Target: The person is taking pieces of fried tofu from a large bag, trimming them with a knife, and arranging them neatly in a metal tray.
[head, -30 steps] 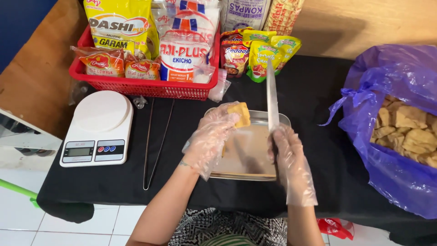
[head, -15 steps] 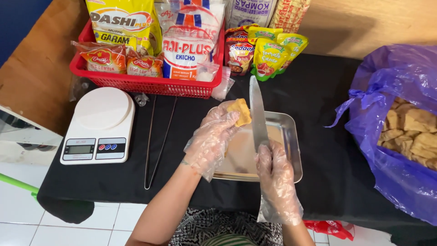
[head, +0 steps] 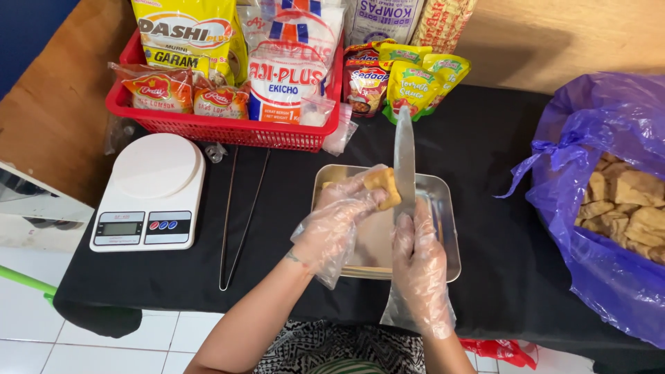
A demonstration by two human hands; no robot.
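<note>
1. I see a red basket (head: 222, 131) at the back of the black table (head: 512, 277), holding a tall yellow bag (head: 190, 34), a white bag with red and blue print (head: 291, 62) and two small orange packets (head: 183, 93) leaning against its front wall.
2. Just right of the basket stand a red sachet (head: 361, 86) and two yellow-green pouches (head: 422, 83); behind them are a white pack (head: 388, 21) and a striped pack (head: 436, 24), both cut off by the top edge.
3. A white kitchen scale (head: 149, 190) sits front left, with long metal tongs (head: 239, 215) lying between it and a steel tray (head: 447, 235).
4. At the right, an open purple plastic bag (head: 589, 208) shows a heap of tan fried pieces (head: 627, 204).
5. My left hand (head: 339, 218), in a loose clear glove, has its fingers curled closed around a golden-brown piece (head: 383, 188), held above the tray.
6. My right hand (head: 419, 266), also gloved, is wrapped tight on the handle of a knife (head: 404, 163); the blade points away from me, its side against the piece's right edge.
7. I cannot tell whether the blade has entered the piece.
</note>
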